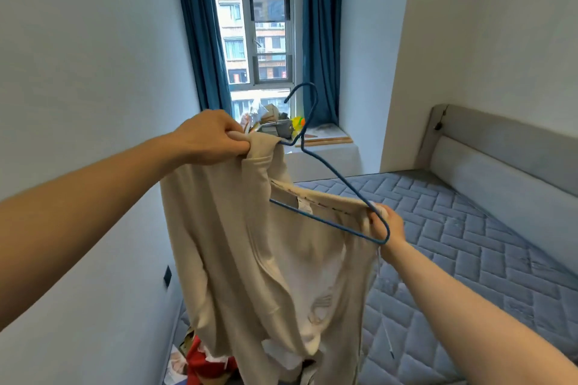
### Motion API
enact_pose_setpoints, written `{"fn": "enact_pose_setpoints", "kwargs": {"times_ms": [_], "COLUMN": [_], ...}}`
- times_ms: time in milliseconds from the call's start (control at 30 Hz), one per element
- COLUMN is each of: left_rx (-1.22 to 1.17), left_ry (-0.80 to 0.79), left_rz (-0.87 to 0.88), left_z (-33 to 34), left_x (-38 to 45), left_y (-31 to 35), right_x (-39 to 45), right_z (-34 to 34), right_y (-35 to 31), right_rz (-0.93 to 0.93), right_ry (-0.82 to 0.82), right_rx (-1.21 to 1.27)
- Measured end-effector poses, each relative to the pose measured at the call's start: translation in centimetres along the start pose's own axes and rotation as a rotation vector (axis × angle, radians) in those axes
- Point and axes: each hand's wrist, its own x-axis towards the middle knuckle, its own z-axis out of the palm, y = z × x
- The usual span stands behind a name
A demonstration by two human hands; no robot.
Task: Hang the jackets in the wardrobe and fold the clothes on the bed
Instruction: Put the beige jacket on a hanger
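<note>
Beige soft fabric jacket [250, 244] hangs frame centre, held up over grey quilted mattress [469, 244] edge. Left hand [209, 137] grips bunched shoulder, upper centre-left. Right hand [386, 222] pinches collar edge plus thin blue wire hanger [328, 172]. White neck label [304, 205] blurred, text unreadable. Jacket hem cut off at bottom edge; red cloth [203, 362] partly hidden behind.

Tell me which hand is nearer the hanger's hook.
Left. The left hand grips the beige jacket at its shoulder just beside the blue hanger and its hook; the right hand holds the hanger's far lower corner, farther from the hook.
</note>
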Motion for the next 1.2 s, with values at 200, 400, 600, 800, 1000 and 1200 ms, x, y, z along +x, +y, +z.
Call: {"fn": "enact_pose_setpoints", "kwargs": {"times_ms": [200,400,600,800,1000,1200], "left_rx": [0.195,0.310,0.117,0.008,0.025,0.038], "left_ry": [0.001,0.091,0.266,0.441,0.520,0.500], "left_rz": [-0.075,-0.142,-0.267,-0.254,-0.202,-0.098], "left_z": [1.2,1.2,-0.7,-2.1,-2.4,-2.4], "left_x": [-0.1,2.2,3.9,3.7,2.3,1.6], "left_y": [-2.5,-2.6,-2.2,-1.0,-1.0,-0.9], "right_x": [6.0,2.2,-7.6,-11.9,-10.5,-5.1], "right_z": [-4.7,-8.3,-8.5,-4.4,-6.1,-8.9], "right_y": [-14.1,-30.5,-36.2,-28.2,-22.7,-23.9], "right_rz": [-0.062,-0.342,-0.675,-0.628,-0.594,-0.845], "right_ry": [0.072,-0.073,-0.355,-0.719,-0.890,-0.058], "right_rx": [0.176,0.384,0.293,-0.320,-0.648,-0.255]}}
